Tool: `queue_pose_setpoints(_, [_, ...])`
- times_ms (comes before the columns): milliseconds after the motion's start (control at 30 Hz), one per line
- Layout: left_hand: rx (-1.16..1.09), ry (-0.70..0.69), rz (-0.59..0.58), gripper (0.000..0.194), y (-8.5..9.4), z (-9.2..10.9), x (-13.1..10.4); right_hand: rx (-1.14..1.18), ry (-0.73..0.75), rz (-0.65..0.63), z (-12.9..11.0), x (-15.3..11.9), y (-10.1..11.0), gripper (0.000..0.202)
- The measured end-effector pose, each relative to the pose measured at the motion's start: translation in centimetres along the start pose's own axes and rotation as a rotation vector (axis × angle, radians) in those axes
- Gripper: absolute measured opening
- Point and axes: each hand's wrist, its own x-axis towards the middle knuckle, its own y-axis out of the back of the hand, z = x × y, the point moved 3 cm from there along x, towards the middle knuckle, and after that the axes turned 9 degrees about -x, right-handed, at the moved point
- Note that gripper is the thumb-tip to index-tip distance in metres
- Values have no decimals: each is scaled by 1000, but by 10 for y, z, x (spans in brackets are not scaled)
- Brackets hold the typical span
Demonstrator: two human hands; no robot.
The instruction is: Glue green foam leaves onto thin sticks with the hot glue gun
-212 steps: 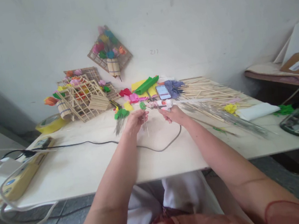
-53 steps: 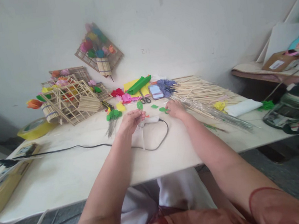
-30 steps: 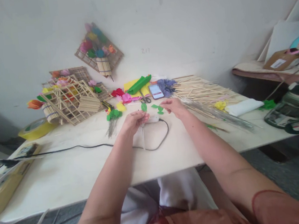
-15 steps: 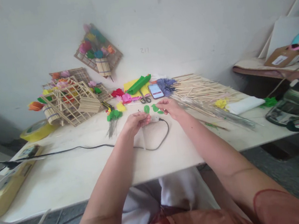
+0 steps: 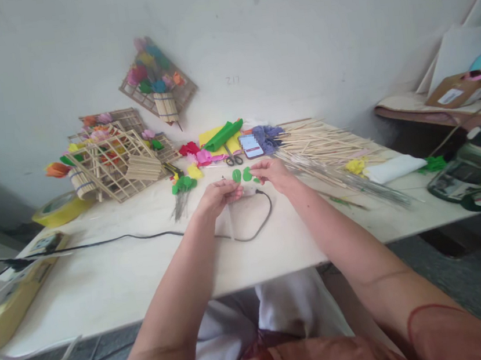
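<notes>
Over the middle of the table, my left hand [image 5: 222, 195] is closed, with a small green paper leaf [image 5: 237, 176] standing up from its fingertips. My right hand [image 5: 271, 172] pinches a second green leaf [image 5: 247, 174], held just right of the first with a narrow gap between them. Another green piece [image 5: 257, 180] shows partly below the right fingers. Beneath the left hand a translucent stick [image 5: 230, 223] points toward me, and a black cord [image 5: 269, 211] loops beside it; what they belong to is mostly hidden.
Scissors [image 5: 234, 160], a phone [image 5: 251, 146] and coloured paper [image 5: 223, 136] lie behind the hands. Wooden sticks [image 5: 319, 144] and thin wires [image 5: 368, 187] spread rightward. Leftward are green leaves on wires [image 5: 184, 185], stick lattices with paper flowers [image 5: 111, 161], yellow tape [image 5: 62, 209] and a power strip [image 5: 22, 294].
The leaf in my right hand has shifted slightly left and turned, closer to the leaf in my left hand. My left hand has barely moved.
</notes>
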Motion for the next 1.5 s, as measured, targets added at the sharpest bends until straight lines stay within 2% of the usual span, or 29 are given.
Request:
queue_pose_setpoints(300, [31, 11, -19, 5, 1, -2, 1, -11, 21, 4, -1, 0, 0, 24])
queue_pose_setpoints(533, [45, 58, -33, 7, -2, -2, -2, -42, 124, -32, -3, -1, -5, 21])
queue_pose_setpoints(767, [42, 85, -35, 6, -4, -2, -3, -81, 162, -21, -2, -1, -6, 22])
queue_pose_setpoints(1500, [61, 88, -61, 6, -2, -4, -2, -97, 149, -8, -6, -6, -14, 22])
